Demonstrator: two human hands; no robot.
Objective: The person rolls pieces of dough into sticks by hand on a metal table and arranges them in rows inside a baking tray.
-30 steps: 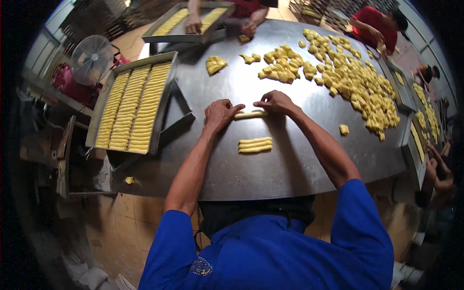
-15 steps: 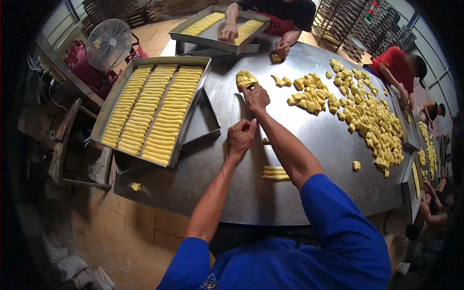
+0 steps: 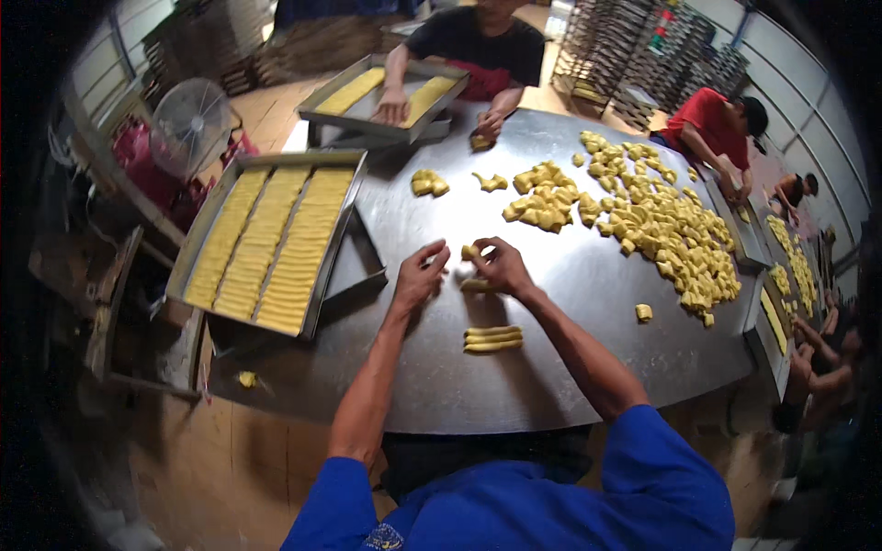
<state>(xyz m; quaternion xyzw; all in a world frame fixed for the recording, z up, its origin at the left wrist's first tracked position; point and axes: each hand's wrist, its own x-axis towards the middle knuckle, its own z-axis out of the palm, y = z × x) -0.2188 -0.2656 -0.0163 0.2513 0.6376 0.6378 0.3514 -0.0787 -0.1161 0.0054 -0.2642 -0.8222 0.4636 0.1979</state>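
Note:
Between the thumb and fingers of my right hand [image 3: 501, 266] is a small piece of yellow dough [image 3: 470, 252], just above the metal table. My left hand [image 3: 421, 278] is beside it on the left, fingers loosely curved and apart, with nothing seen in them. One dough strip [image 3: 475, 286] lies under my right hand, partly hidden by it. Closer to me, several rolled dough strips [image 3: 492, 340] lie side by side. Beyond my hands is a small cluster of dough pieces [image 3: 429, 183].
At left, a metal tray [image 3: 360, 174] holds three rows of dough strips. A large heap of dough pieces [image 3: 671, 230] spreads at right. Across the table [image 3: 413, 386], a co-worker [image 3: 478, 46] reaches into another tray [image 3: 317, 115]. A fan [image 3: 190, 124] stands behind the left tray.
My right hand has come back toward me from the small dough cluster with a piece in its fingers. My left hand has opened and moved slightly away from it. The view has shifted.

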